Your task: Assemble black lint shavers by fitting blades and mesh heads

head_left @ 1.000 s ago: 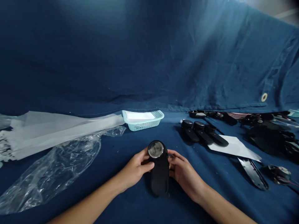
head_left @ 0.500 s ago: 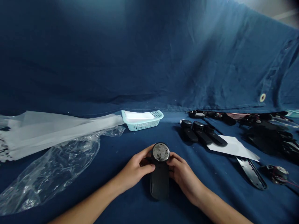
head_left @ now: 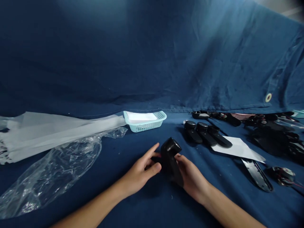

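A black fabric shaver (head_left: 171,158) is tilted over the blue cloth, its round head facing right and its metal mesh turned almost out of sight. My right hand (head_left: 191,175) grips it from the right, with the fingers partly hidden behind the handle. To the left of the shaver, my left hand (head_left: 142,169) has its thumb and index finger spread apart. Some of its other fingertips reach behind the shaver's edge, and I cannot tell whether they touch it. Several similar black shavers (head_left: 201,133) lie side by side farther off to the right.
A light blue basket (head_left: 146,126) with white sheets stands at the back. White sheet material (head_left: 59,131) and clear plastic film (head_left: 64,171) lie at left. At right are white paper (head_left: 237,148), an open casing half (head_left: 257,175), a wired motor part (head_left: 283,175) and dark parts.
The shaver has turned from its mesh facing me to a sideways tilt, with its head to the right. My left thumb and index finger have come off it; my right hand keeps hold.
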`<state>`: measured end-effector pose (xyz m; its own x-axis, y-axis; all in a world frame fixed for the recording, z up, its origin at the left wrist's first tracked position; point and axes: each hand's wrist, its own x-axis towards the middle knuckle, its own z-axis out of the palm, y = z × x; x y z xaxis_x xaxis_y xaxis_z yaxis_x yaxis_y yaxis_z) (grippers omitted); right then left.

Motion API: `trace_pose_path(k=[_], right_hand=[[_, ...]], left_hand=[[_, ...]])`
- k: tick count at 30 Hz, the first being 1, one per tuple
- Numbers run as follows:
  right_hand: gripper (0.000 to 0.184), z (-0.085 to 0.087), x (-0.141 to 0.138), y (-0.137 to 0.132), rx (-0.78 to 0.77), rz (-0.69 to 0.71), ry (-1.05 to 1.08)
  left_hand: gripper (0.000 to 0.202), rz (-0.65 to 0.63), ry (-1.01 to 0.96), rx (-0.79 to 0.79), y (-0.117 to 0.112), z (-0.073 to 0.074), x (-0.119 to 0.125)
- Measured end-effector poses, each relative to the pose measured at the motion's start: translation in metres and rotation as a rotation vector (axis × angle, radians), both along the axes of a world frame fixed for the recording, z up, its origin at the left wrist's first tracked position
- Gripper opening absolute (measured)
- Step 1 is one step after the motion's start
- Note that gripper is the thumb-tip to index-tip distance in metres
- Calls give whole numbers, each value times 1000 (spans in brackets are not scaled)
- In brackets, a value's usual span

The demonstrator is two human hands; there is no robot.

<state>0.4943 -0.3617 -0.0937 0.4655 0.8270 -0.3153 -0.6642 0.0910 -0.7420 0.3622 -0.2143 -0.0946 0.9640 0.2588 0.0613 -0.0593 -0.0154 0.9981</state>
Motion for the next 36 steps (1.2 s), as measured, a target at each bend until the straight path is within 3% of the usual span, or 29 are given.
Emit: trace_pose_path(k=[5,8,11,16,19,22,27,36], right_hand=[[24,-7,10,1,4,-16,77],[22,-7,10,1,12,-12,79],[13,-2,5,1,50,-14,47],[48,7,-7,-3,148,115,-208],[55,9,-10,-5,189,214,-339],[48,9,-10,-5,194,256,-373],[42,6,-9,-4,173,248,-360],[34,3,-8,-3,169,219,-329]], left_hand=[[67,-8,27,196,-4,2,-2],[63,29,37,208,-5,1,-2],[67,82,28,123,-3,0,-1],[95,25,-54,-121,1,3,0],[102,127,-53,-178,-1,6,0],[89,303,-31,-178,-4,8,1],[65,463,8,-162,-5,11,2],[55,424,29,-155,-2,12,1]])
